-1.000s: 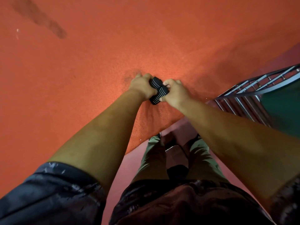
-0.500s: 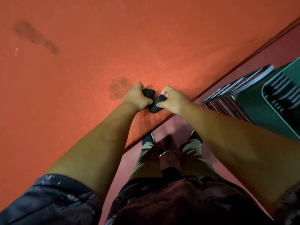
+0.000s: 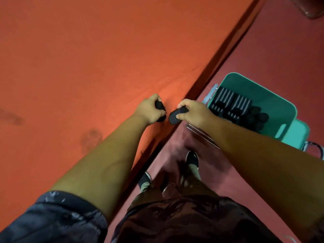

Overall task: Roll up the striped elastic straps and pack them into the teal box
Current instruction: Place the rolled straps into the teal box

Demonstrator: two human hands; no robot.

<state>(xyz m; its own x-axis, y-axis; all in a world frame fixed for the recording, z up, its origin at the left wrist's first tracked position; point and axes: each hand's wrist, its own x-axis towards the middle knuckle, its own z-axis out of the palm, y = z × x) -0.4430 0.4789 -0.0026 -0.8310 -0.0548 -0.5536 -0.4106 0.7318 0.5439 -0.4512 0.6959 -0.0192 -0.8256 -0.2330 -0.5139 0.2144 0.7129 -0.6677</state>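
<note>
The left hand (image 3: 149,110) and the right hand (image 3: 192,111) are held just apart, each with its fingers curled round a rolled strap. A striped roll (image 3: 175,116) is gripped in the right hand, its lower end showing below the fingers. A darker roll (image 3: 159,106) is gripped in the left and mostly hidden by the fist, so its stripes cannot be made out. Both rolls are carried above the edge of the orange table (image 3: 87,58), which stretches away to the left of the hands. The teal box (image 3: 266,97) stands open to the right of the right hand and lower down, with packed straps (image 3: 231,102) already laid inside it.

The straps are judged to be light, soft and springy, so a roll is likely to unwind if its loose end is released. A hold round the whole circumference, with the free end pinned under a finger or thumb, is therefore thought best. Both forearms are stretched forward, with the knuckles turned upward.
</note>
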